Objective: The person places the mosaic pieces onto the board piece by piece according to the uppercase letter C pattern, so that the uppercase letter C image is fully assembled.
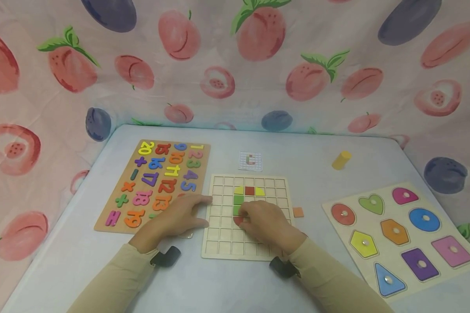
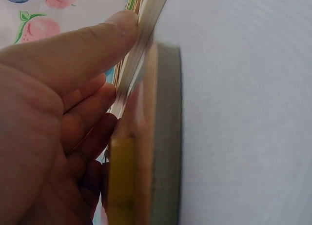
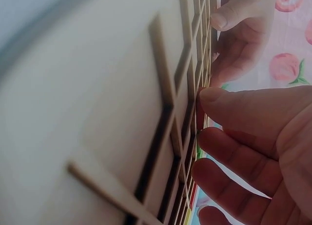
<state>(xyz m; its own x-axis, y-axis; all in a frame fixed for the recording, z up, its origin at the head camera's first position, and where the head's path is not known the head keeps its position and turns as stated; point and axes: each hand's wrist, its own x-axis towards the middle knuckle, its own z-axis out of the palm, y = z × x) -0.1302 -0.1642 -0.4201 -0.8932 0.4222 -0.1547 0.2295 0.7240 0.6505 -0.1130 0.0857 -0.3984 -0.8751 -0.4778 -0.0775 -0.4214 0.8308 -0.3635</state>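
Midway along the white table point(image 1: 219, 287), head view: right hand point(image 1: 267, 222) is pinching a red piece point(image 1: 237, 221) at a cell of the grid board point(image 1: 213, 221), just below two green squares point(image 1: 238, 200). Above these, a red square point(image 1: 250, 191) is sitting between two yellow quarter-rounds point(image 1: 260, 191). Pattern card point(image 1: 250, 161) is lying beyond the far edge; orange square point(image 1: 298, 212), just beside the right edge. Step in hand, I judge: seating the red piece. Next move seems to be calling for squaring it to the grid lines, pressing it flat and releasing. Left hand point(image 1: 180, 217) is resting at the board's left edge, thumb and forefinger apart, gripping nothing.

Left wrist view: thumb is touching the board's pale edge, fingers bending loosely; number board point(image 2: 166, 137) is showing nearby, blurred.

Right wrist view: thumb is bearing on the red piece, which is looking thin, dark red; its full outline is hiding behind fingers.
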